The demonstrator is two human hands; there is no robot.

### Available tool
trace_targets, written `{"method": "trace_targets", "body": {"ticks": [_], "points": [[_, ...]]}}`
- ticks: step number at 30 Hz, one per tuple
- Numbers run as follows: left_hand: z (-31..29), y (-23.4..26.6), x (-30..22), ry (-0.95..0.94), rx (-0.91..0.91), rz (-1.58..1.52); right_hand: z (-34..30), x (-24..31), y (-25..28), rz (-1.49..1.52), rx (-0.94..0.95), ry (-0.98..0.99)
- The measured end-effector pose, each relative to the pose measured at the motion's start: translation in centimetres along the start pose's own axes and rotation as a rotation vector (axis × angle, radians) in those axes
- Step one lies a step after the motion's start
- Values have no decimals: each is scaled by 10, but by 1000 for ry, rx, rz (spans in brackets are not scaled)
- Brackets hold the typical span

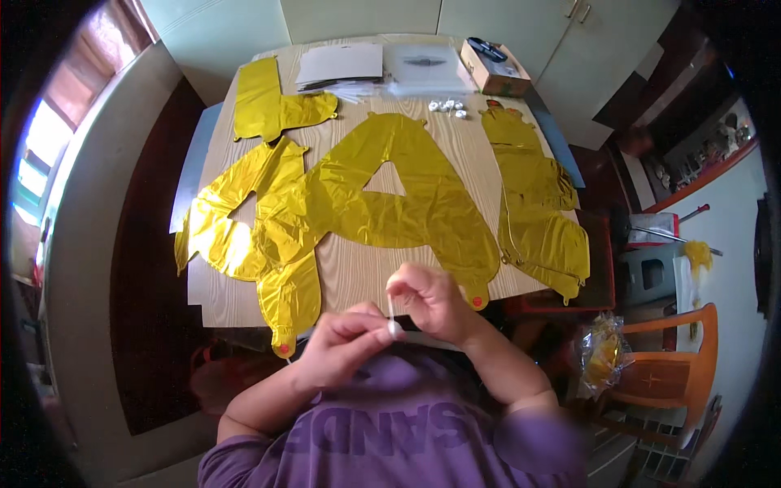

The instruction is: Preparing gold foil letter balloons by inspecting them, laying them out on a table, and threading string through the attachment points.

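Close to my chest, at the table's near edge, my left hand (346, 342) pinches a small white roll (395, 329) between thumb and fingers. A thin white strip (390, 306) runs up from it to my right hand (433, 302), whose curled fingers grip the upper end. Just beyond my hands lies a flat gold foil balloon (407, 215) with a triangular hole. Another gold foil balloon (289, 297) overlaps its left side, its tail hanging over the near edge beside my left forearm.
More flat gold balloons lie at the far left (259, 98) and along the right side (537, 203) of the wooden table (350, 281). Several small white rolls (446, 106), white sheets (342, 63) and a box (495, 69) sit at the back. A wooden chair (691, 366) stands right.
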State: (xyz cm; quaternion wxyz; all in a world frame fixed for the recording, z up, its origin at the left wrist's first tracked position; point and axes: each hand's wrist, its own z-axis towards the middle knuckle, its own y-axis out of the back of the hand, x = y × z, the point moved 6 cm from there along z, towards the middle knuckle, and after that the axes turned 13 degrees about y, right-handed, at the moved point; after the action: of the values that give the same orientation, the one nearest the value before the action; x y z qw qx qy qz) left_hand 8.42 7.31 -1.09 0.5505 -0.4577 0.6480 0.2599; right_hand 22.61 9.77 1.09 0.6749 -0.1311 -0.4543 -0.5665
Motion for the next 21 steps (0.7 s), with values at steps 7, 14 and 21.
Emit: {"method": "trace_targets", "body": {"ticks": [7,14,21], "points": [[-2,-4,0,24,-18,58,16,5,9,-138,-16,86],[17,14,23,64,-156,-311,10,8,-5,-155,-87,222],[19,6,31,182,-57,-416,-17,-49,-19,322,-101,-147]]}}
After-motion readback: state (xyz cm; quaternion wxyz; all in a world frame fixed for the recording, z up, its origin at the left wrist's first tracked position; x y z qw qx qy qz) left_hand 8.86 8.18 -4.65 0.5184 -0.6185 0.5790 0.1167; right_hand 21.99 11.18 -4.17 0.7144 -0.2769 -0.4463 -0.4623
